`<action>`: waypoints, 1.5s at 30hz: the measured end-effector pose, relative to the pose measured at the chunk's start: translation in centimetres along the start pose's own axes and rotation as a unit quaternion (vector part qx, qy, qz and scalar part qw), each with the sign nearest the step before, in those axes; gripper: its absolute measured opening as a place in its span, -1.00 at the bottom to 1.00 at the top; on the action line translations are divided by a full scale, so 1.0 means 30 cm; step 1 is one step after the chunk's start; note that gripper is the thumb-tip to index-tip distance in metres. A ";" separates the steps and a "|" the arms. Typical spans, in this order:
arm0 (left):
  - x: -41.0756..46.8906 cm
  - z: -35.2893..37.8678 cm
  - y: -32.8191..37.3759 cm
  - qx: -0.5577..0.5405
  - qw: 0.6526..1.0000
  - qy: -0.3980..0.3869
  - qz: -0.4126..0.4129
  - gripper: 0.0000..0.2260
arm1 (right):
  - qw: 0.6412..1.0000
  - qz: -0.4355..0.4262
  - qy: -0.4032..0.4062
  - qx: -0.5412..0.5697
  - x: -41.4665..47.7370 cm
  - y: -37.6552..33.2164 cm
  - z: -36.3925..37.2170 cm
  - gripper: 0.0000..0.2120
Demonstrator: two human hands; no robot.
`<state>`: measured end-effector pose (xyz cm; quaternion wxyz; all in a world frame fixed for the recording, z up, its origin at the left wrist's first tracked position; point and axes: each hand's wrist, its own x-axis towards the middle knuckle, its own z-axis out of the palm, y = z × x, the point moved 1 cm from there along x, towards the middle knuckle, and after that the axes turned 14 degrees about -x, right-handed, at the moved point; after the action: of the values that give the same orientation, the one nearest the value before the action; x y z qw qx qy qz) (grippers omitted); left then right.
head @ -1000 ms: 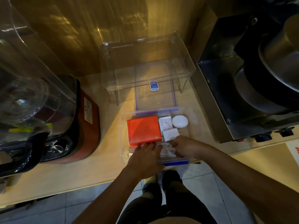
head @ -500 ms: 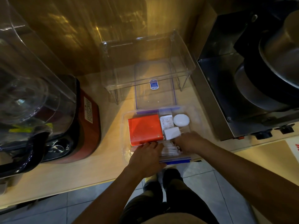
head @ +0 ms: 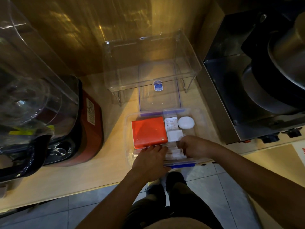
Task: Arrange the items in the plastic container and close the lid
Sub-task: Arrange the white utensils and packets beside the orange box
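A clear plastic container (head: 127,129) with blue clips stands at the counter's front edge. Inside lie an orange box (head: 147,131), a white sachet (head: 171,123), a round white case (head: 186,122), a white square block (head: 173,136) and a bundle of white sticks (head: 173,153) along the near wall. My left hand (head: 149,160) rests flat over the container's near left part, fingertips touching the orange box's front edge. My right hand (head: 192,146) is curled over the white sticks, beside the white block. The clear lid (head: 159,95) with a blue label lies flat behind the container.
A clear acrylic stand (head: 148,63) straddles the lid at the back. A red and black appliance (head: 79,123) under a clear jug (head: 29,90) sits left. A steel machine (head: 247,80) stands right. A wooden wall is behind; tiled floor is below the counter edge.
My right hand has shifted slightly up toward the white block over the sticks. My left hand has stayed at the orange box's front edge. The container's items have kept their places.
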<state>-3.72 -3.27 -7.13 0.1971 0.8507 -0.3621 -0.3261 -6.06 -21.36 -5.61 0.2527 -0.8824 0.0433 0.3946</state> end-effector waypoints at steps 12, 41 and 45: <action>0.000 0.004 -0.004 -0.010 1.000 0.002 -0.005 -0.43 | 0.965 0.146 0.005 0.219 0.006 -0.022 -0.002 -0.77; -0.044 0.002 0.001 0.035 0.999 0.017 -0.011 -0.44 | 0.996 0.085 -0.015 0.004 0.017 -0.050 0.023 -0.76; -0.041 0.002 0.002 0.039 0.999 0.011 -0.026 -0.44 | 0.991 0.095 0.097 0.008 0.018 -0.032 -0.007 -0.89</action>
<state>-4.43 -2.40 -6.64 0.1589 0.8705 -0.3502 -0.3071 -5.29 -20.56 -5.51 0.2155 -0.9064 0.1539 0.3293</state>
